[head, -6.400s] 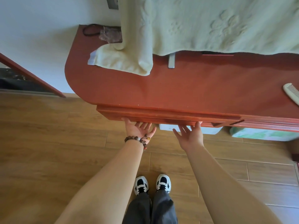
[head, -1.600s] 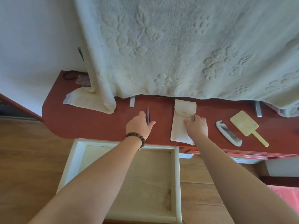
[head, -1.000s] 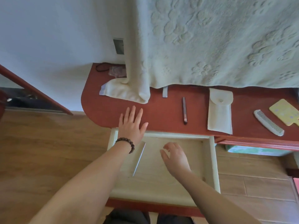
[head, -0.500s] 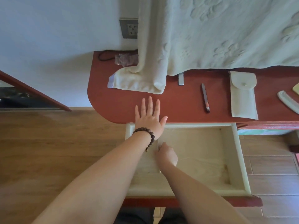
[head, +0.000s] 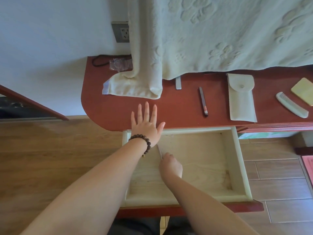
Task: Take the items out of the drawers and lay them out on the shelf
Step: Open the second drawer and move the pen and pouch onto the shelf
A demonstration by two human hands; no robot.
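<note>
While the left hand (head: pixel 147 123) lies flat on the shelf (head: pixel 177 107) to lean, the right hand (head: pixel 171 166) pinches a thin stick (head: pixel 159 151) low in the drawer (head: pixel 237 160), to lift it out.

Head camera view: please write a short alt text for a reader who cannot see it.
A person's right hand pinches a thin stick inside an open drawer, while the left hand rests flat on the red shelf. On it lie a pen, a pouch and a comb.
</note>
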